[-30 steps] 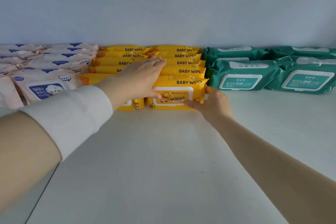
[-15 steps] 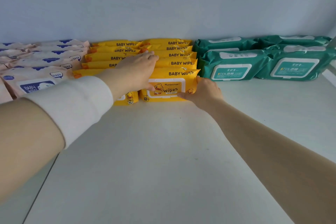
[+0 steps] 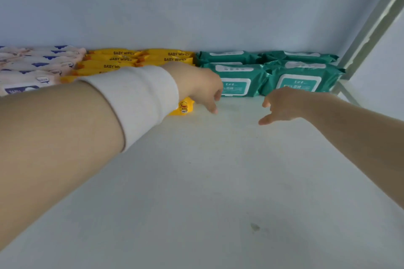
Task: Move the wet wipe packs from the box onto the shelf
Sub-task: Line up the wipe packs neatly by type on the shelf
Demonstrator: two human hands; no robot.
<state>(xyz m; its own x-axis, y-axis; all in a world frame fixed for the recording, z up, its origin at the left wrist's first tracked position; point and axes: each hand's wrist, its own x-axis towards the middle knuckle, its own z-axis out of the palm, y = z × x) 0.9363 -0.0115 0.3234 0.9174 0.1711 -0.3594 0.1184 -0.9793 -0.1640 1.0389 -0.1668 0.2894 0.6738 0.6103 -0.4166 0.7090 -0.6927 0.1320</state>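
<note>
Shelf [image 3: 207,181] bare from centre to 6 o'clock, frame post [image 3: 369,30] at 2 o'clock, wet wipe packs [image 3: 299,81] along back edge, 9 to 2 o'clock, left hand [image 3: 201,87] and right hand [image 3: 282,105] apart, slack, empty, both now off the front yellow pack [image 3: 185,106] held earlier.

A wide white band [image 3: 142,98] of plain, soft-looking cloth wraps the wrist just behind the left hand [image 3: 201,85], faintly creased and with a neat edge on either side. On the camera's side of it the left forearm [image 3: 54,137] is bare. The right hand [image 3: 282,105] and right forearm [image 3: 349,133] are bare up to the picture's edge.
</note>
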